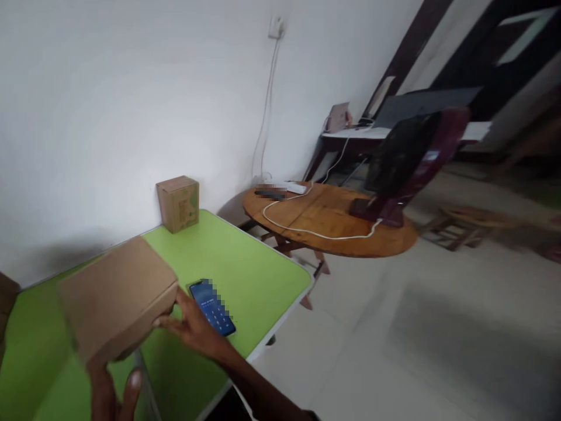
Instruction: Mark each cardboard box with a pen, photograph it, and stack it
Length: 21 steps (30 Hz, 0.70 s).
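A brown cardboard box [120, 292] is held tilted above the green table [258, 286]. My right hand [193, 324] grips its right corner, thumb below and fingers at the side. At the near left corner, my left hand [111, 392] supports the box from beneath, its thumb showing and the other fingers partly hidden. Just beyond my right hand lies a smartphone [213, 307] on the tabletop, its lit screen showing a number keypad. Against the wall, at the table's far corner, stands a smaller cardboard box [179, 204] with a green print.
A round wooden table [324, 216] beyond carries a dark red fan-like device [416, 158], a white cable and a white power strip [289, 187]. Behind it is a desk [359, 134]. A low wooden stool [473, 219] stands on the floor. Another brown box edge [6, 298] shows at far left.
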Motion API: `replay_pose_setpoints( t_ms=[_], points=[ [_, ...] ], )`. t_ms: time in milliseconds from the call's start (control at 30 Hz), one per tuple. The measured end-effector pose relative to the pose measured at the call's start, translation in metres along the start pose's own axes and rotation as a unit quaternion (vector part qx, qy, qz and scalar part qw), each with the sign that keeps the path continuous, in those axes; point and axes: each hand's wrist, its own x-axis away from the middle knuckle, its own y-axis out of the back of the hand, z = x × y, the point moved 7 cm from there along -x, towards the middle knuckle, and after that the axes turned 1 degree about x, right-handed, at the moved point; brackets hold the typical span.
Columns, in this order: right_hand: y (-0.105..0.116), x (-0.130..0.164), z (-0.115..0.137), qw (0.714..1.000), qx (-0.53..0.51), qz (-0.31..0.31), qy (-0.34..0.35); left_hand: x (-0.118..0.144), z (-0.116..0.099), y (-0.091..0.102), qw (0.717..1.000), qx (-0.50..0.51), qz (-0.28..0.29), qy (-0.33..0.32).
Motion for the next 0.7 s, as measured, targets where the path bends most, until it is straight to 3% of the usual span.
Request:
replay_pose_setpoints(
  t_ms=[100, 200, 267, 367, 467, 700],
  points=[
    [0.082, -0.033, -0.025, 0.997, 0.006, -0.068, -0.019, -0.066, -0.025, -0.080, 0.989, 0.087, 0.117, -0.023],
    [0.156, -0.057, -0.066, 0.991, 0.033, -0.115, -0.056, -0.125, -0.037, -0.163, 0.973, 0.102, 0.205, -0.034],
    [0.193, -0.071, -0.091, 0.986, 0.052, -0.142, -0.070, -0.153, -0.037, -0.211, 0.965, 0.104, 0.236, -0.035],
    [0.227, -0.095, -0.124, 0.978, 0.070, -0.177, -0.089, -0.182, -0.029, -0.265, 0.959, 0.101, 0.265, -0.024],
    [0.241, -0.123, -0.148, 0.969, 0.085, -0.203, -0.113, -0.208, -0.019, -0.293, 0.958, 0.093, 0.271, -0.006],
    [0.247, -0.164, -0.174, 0.929, 0.161, -0.266, -0.200, -0.273, -0.018, -0.308, 0.956, 0.095, 0.277, 0.012]
  ],
)
